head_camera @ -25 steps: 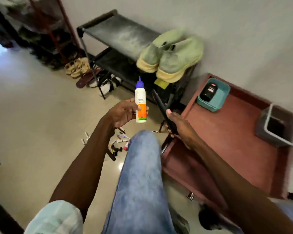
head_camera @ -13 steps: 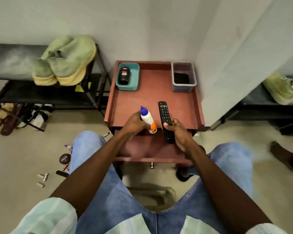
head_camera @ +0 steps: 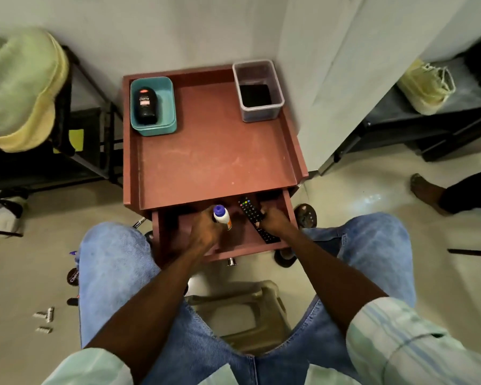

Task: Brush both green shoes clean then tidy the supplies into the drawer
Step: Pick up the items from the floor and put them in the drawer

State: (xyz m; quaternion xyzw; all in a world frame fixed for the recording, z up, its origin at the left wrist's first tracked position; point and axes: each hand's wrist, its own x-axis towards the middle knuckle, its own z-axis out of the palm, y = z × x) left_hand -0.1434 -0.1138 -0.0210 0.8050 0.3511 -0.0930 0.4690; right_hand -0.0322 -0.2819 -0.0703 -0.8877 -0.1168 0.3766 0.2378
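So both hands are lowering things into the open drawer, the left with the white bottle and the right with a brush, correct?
Not quite: the right hand holds a black remote control, not a brush. The head view shows its coloured buttons. The left hand does hold the white bottle over the open drawer.

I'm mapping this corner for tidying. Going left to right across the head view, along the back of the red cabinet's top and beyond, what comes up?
Green shoes on the black rack → teal tray holding a black bottle → clear plastic container → pale green shoe on the right shelf.
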